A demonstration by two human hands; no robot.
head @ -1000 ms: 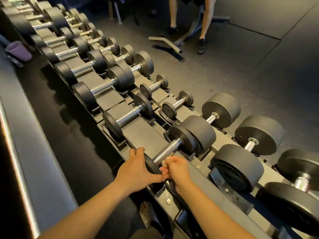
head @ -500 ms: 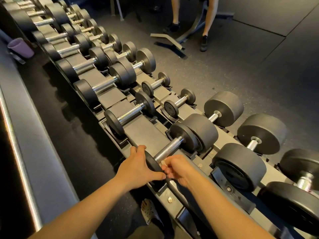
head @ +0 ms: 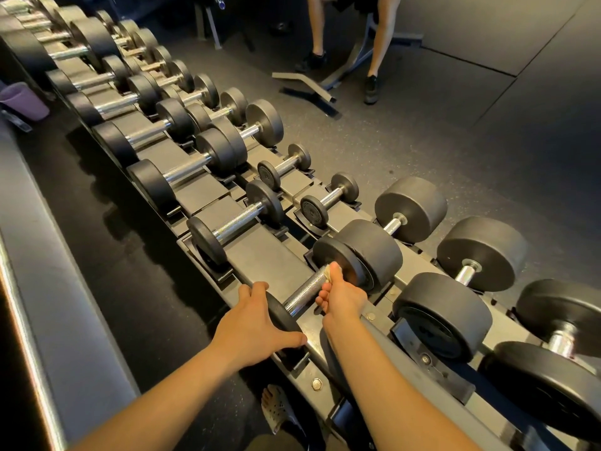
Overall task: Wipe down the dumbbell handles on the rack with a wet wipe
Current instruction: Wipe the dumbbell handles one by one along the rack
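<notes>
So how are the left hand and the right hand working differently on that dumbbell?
The left hand is bare and grips the near weight head; the right hand pinches a wet wipe against the knurled handle. The left hand sits at the front of the rack; the right hand reaches further in, close to the far weight head. Both are on the same dumbbell.

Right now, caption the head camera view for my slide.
Left hand grips the near plate of a racked dumbbell while the right hand holds a wet wipe to its knurled handle.
</notes>
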